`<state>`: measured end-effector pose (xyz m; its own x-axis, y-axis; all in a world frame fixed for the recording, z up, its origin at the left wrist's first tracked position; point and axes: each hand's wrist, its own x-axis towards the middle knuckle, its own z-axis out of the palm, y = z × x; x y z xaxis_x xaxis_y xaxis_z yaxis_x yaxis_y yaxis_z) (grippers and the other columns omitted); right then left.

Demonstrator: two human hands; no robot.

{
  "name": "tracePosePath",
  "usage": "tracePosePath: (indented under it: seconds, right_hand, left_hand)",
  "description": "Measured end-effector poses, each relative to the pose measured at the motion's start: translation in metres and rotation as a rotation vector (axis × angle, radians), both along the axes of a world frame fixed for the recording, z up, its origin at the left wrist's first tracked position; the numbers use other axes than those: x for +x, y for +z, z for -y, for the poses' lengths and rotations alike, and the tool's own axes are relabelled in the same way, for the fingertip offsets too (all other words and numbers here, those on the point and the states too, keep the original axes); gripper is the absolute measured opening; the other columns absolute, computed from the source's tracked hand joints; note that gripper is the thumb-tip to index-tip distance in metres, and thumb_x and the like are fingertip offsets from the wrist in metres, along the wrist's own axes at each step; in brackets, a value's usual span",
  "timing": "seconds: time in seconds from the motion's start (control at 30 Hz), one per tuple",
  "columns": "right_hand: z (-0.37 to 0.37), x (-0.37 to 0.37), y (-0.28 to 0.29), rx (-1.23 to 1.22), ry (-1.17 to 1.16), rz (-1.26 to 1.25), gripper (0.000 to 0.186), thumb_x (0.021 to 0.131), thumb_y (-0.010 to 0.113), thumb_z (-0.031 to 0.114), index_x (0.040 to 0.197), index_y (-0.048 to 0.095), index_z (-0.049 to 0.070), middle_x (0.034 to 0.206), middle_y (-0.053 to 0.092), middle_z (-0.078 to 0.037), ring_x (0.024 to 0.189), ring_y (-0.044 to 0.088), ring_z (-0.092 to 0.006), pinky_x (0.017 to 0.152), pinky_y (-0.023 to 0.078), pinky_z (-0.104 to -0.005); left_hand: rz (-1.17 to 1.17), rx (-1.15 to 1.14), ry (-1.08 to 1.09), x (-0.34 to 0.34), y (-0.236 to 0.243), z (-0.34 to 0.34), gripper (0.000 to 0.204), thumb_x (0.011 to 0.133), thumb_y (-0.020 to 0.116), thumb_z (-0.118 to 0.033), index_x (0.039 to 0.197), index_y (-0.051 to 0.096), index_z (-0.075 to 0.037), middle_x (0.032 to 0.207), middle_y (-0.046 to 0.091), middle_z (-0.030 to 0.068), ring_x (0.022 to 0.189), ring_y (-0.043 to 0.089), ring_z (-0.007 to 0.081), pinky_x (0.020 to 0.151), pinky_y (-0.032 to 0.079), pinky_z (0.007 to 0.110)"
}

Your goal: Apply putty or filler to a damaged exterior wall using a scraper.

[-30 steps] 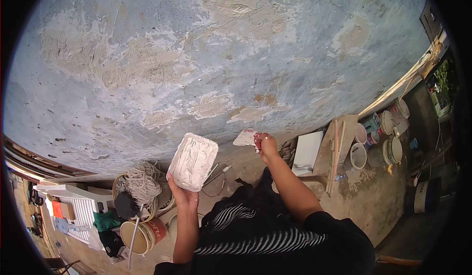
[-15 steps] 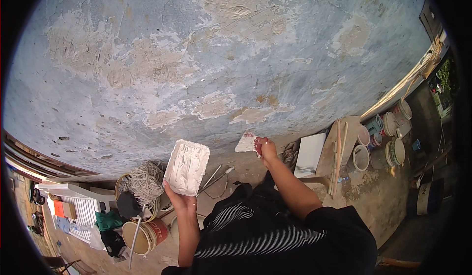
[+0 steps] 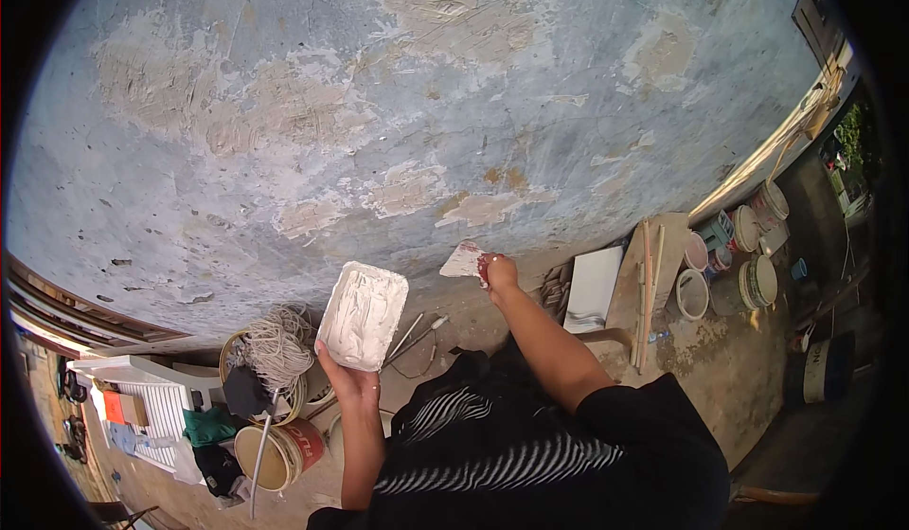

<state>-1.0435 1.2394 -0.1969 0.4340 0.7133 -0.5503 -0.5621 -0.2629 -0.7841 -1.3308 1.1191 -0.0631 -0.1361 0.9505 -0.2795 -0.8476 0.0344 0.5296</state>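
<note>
The putty knife (image 3: 464,261) sits low against the wall (image 3: 454,104), its pale blade smeared with filler and pressed to the plaster near the wall's foot, just under a tan patch. The right hand (image 3: 497,272) has a closed grip on its reddish handle, arm stretched out from the lower edge. Over to the left, the left hand (image 3: 343,374) cups from below a white tray (image 3: 363,314) heaped with white filler, fingers wrapped round its near end, the tray tilted up toward the wall and well clear of the knife. The wall itself is blue-grey, blotched with rough tan patches of scraped filler. Down on the ground, left of the tray, a coil of rope (image 3: 275,348) lies in a basket, with a tin (image 3: 275,452) and a white plastic chair (image 3: 156,397) nearby. To the right of the knife a white board (image 3: 593,288) leans beside wooden planks (image 3: 649,284), and past those a cluster of paint buckets (image 3: 743,255) stands along the wall's base.
</note>
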Motion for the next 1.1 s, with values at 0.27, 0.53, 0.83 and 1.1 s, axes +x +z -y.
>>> tracePosePath:
  seconds: [0.27, 0.53, 0.83, 1.1]
  right_hand:
    - [0.031, -0.003, 0.008, 0.073, 0.172, 0.235, 0.013, 0.090, 0.055, 0.013, 0.082, 0.062, 0.005, 0.068, 0.062, -0.004, 0.052, 0.057, -0.0141, 0.043, 0.042, -0.0312]
    - [0.051, 0.015, -0.009, 0.110, 0.209, 0.200, 0.014, 0.091, 0.058, 0.015, 0.084, 0.062, 0.003, 0.073, 0.065, -0.008, 0.055, 0.059, -0.0160, 0.048, 0.047, -0.0331]
    - [0.054, 0.013, -0.009, 0.128, 0.278, 0.275, 0.011, 0.095, 0.054, 0.014, 0.087, 0.058, 0.006, 0.067, 0.058, -0.003, 0.049, 0.052, -0.0116, 0.041, 0.040, -0.0290]
    - [0.035, 0.020, -0.026, 0.082, 0.306, 0.420, 0.016, 0.092, 0.056, 0.018, 0.092, 0.062, 0.003, 0.080, 0.068, -0.009, 0.069, 0.063, -0.0169, 0.063, 0.051, -0.0347]
  left_hand:
    - [-0.017, 0.037, 0.026, -0.017, -0.005, 0.038, 0.066, 0.099, 0.044, -0.049, 0.147, 0.035, -0.005, 0.148, 0.043, 0.0125, 0.134, 0.045, 0.0294, 0.112, 0.038, 0.045]
    - [-0.007, 0.028, 0.041, -0.019, 0.003, 0.058, 0.067, 0.099, 0.045, -0.049, 0.147, 0.034, -0.004, 0.149, 0.042, 0.0131, 0.134, 0.045, 0.0301, 0.112, 0.038, 0.046]
    - [-0.010, 0.046, 0.048, -0.012, 0.002, 0.060, 0.068, 0.098, 0.047, -0.050, 0.147, 0.034, -0.004, 0.149, 0.042, 0.0133, 0.134, 0.044, 0.0302, 0.112, 0.038, 0.046]
    - [-0.012, 0.026, 0.046, -0.010, -0.001, 0.051, 0.067, 0.098, 0.046, -0.050, 0.147, 0.035, -0.005, 0.149, 0.042, 0.0129, 0.134, 0.045, 0.0301, 0.111, 0.039, 0.046]
